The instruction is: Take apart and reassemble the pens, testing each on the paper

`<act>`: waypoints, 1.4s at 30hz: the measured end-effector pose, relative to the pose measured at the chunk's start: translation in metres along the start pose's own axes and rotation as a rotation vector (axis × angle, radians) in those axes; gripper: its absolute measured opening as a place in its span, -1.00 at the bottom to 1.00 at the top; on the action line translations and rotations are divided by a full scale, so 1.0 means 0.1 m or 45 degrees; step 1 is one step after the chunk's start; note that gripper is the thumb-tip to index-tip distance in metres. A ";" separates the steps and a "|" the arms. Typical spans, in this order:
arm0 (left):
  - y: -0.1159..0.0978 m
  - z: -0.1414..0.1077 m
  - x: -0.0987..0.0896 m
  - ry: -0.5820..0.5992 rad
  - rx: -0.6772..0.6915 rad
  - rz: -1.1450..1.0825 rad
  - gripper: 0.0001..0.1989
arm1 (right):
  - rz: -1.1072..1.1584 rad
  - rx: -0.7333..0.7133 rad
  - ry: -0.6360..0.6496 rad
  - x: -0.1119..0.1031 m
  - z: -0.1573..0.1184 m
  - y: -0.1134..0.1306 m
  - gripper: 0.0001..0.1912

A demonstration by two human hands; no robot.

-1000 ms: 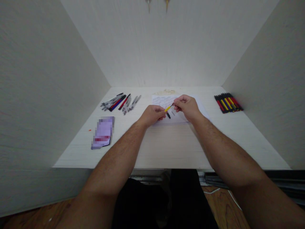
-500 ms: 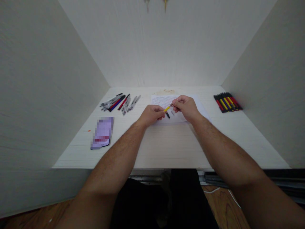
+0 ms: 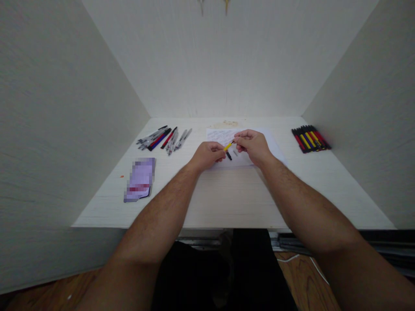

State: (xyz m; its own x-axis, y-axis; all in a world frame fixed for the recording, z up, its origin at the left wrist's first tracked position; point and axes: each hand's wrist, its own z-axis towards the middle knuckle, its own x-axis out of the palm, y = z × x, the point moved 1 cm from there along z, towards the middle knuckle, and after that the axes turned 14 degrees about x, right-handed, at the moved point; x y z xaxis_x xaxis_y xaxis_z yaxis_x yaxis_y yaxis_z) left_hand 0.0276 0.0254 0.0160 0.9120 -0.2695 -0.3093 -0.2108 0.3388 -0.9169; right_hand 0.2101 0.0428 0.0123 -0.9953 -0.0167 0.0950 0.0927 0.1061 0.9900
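My left hand (image 3: 210, 154) pinches a yellow pen barrel (image 3: 228, 146), tilted up to the right over a sheet of paper. At the barrel's upper end, my right hand (image 3: 252, 144) has thumb and fingers closed on a thin dark piece, perhaps a refill, mostly hidden by the fingertips. Just below the barrel, a black pen part (image 3: 229, 156) lies on the paper (image 3: 244, 160). A small grey piece (image 3: 235, 153), too small to make out, rests beside it. Handwriting covers the paper's upper part.
Several clear, red and blue pens (image 3: 155, 139) lie at the back left of the white table (image 3: 233, 198). Nearer me is a purple, pixelated flat object (image 3: 141, 179). A row of red, yellow and black pens (image 3: 311, 139) lies by the right wall. Panels enclose the table's back and sides.
Less of the thin dark piece shows between the yellow barrel and my right fingertips. My hands have otherwise hardly moved, and the view has shifted slightly.
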 end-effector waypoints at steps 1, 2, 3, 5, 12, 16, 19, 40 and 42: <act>0.01 0.00 0.00 0.003 0.007 0.000 -0.91 | -0.008 0.002 0.002 0.00 0.00 0.00 -0.78; 0.02 0.00 0.00 0.003 0.012 0.004 -0.91 | -0.013 0.004 0.005 0.00 -0.01 0.01 -0.76; 0.03 0.01 0.00 -0.001 0.016 0.008 -0.91 | -0.019 0.002 0.011 0.00 -0.01 0.01 -0.74; 0.04 0.01 -0.01 -0.020 0.017 0.015 -0.91 | -0.061 -0.011 0.016 0.00 -0.01 0.02 -0.72; 0.02 0.01 -0.02 -0.111 -0.016 0.044 -0.90 | -0.925 -0.182 -0.271 -0.09 0.02 -0.02 -0.80; -0.02 0.00 -0.01 -0.133 -0.047 0.073 -0.92 | -1.331 -0.216 -0.312 -0.07 0.00 -0.07 -0.85; -0.01 0.00 -0.01 -0.133 -0.052 0.092 -0.92 | -1.428 -0.193 -0.291 -0.06 -0.01 -0.09 -0.84; 0.14 0.02 -0.02 -0.098 -0.075 0.087 -0.80 | -1.594 -0.131 -0.265 -0.03 -0.03 -0.09 -0.83; 0.13 0.01 -0.02 -0.099 -0.073 0.100 -0.79 | -1.398 -0.147 -0.319 -0.04 -0.02 -0.06 -0.78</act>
State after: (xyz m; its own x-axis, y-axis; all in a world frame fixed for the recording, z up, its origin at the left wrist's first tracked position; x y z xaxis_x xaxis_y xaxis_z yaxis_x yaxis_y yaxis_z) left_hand 0.0231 0.0319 0.0050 0.9160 -0.1728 -0.3620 -0.3002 0.3031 -0.9044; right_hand 0.2138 0.0405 0.0064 -0.5155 0.1568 -0.8424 -0.8458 0.0645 0.5296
